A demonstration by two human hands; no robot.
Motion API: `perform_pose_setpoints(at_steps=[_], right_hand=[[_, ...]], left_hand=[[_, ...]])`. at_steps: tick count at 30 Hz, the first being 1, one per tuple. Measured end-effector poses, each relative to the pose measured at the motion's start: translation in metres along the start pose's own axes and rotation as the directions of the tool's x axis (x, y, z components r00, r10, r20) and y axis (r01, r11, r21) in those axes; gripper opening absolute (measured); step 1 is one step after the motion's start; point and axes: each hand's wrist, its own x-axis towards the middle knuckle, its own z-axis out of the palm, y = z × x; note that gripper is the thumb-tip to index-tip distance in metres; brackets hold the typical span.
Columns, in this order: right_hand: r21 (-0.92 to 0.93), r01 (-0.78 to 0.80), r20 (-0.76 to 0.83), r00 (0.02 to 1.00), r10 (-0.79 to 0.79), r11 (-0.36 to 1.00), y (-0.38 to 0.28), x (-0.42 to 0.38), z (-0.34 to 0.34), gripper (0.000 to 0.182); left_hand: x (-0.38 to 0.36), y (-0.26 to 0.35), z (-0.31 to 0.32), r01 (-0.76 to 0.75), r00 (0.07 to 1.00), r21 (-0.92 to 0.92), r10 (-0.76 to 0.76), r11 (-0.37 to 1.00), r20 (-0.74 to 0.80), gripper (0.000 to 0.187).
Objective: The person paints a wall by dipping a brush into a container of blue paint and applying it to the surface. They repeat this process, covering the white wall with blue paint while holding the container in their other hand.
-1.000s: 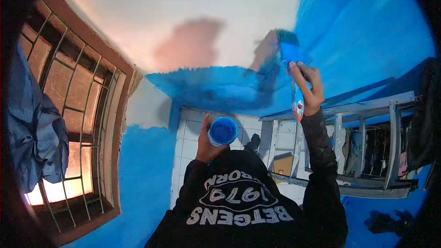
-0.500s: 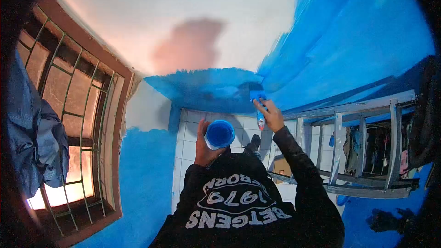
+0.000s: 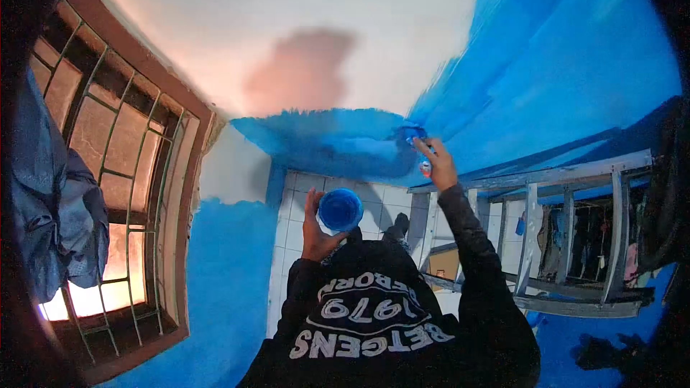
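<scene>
My left hand [image 3: 316, 230] is wrapped round a small tub of blue paint [image 3: 341, 210], held in front of my chest with its open top facing up. In my right hand [image 3: 440, 164] is a paintbrush [image 3: 425, 167], gripped by its handle. The bristles, partly hidden by my fingers, are at the wall corner, where blue paint meets blue paint. The wall [image 3: 402, 21] above is white, with a ragged edge along the blue part [image 3: 338, 126].
A barred window [image 3: 118, 172] with a brown frame is on the left, with dark cloth [image 3: 61, 208] hanging before it. To the right stands a wooden ladder-like frame [image 3: 528, 237]. White tiles [image 3: 287, 237] cover the floor below. More clothes [image 3: 589, 233] hang beyond the frame.
My right hand has moved up and slightly right with the paintbrush, into the wall corner. My left hand still holds the paint tub in nearly the same place.
</scene>
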Motion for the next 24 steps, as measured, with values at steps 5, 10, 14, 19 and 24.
perform_pose_setpoints(at_steps=[5,10,14,19,24], right_hand=[[-0.016,0.143,-0.15,0.978,-0.143,0.99,-0.056,0.05,-0.096,0.075],[-0.051,0.238,-0.371,0.897,-0.239,0.97,-0.105,0.1,-0.173,0.052],[-0.207,0.267,-0.552,0.762,-0.338,0.941,-0.137,0.129,-0.212,0.048],[-0.21,0.159,-0.581,0.773,-0.254,0.965,-0.143,0.11,-0.23,0.045],[0.033,0.168,-0.163,0.974,-0.16,0.985,-0.092,0.046,-0.131,0.065]], left_hand=[[0.005,0.0,0.003,0.02,1.0,0.014,-0.02,1.0,-0.001,0.131],[0.006,0.005,0.006,0.001,0.999,0.039,-0.003,0.999,0.054,0.129],[0.004,0.004,0.008,-0.022,0.998,-0.026,0.024,0.999,0.054,0.129],[0.0,-0.004,0.007,-0.051,0.997,-0.049,0.053,0.998,0.047,0.126],[-0.003,-0.004,0.0,0.023,1.0,-0.039,-0.023,0.999,0.01,0.126]])
